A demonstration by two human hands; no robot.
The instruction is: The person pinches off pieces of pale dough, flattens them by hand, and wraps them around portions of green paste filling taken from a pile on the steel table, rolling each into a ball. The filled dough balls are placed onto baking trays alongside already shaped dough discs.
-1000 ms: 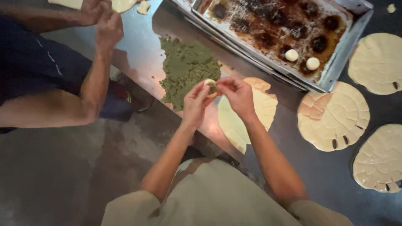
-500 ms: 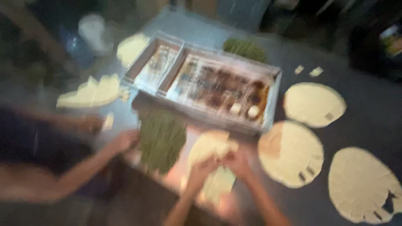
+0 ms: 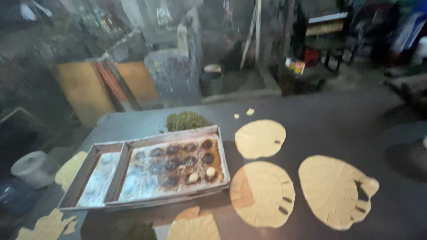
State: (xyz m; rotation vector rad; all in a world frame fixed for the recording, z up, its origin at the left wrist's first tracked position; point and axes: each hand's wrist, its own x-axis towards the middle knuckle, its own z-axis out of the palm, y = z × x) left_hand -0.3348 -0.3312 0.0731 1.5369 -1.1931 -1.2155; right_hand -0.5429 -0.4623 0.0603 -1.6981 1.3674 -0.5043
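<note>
Dough rounds (image 3: 262, 193) lie by the metal tray (image 3: 222, 153) near the table's front edge, and with neither hand in view I can't tell their grip, so one could slide off unwatched.

I'm looking at a rough working kitchen or small food workshop, more backyard bakery than home. A dark tabletop (image 3: 338, 120) carries rolled-out dough sheets (image 3: 260, 138), a scorched metal baking tray (image 3: 173, 169) holding two dough balls (image 3: 202, 174), and a heap of green filling (image 3: 186, 120). Behind it I see grimy walls, leaning wooden boards (image 3: 84, 91), a bucket (image 3: 211, 80) and cluttered floor space.
</note>
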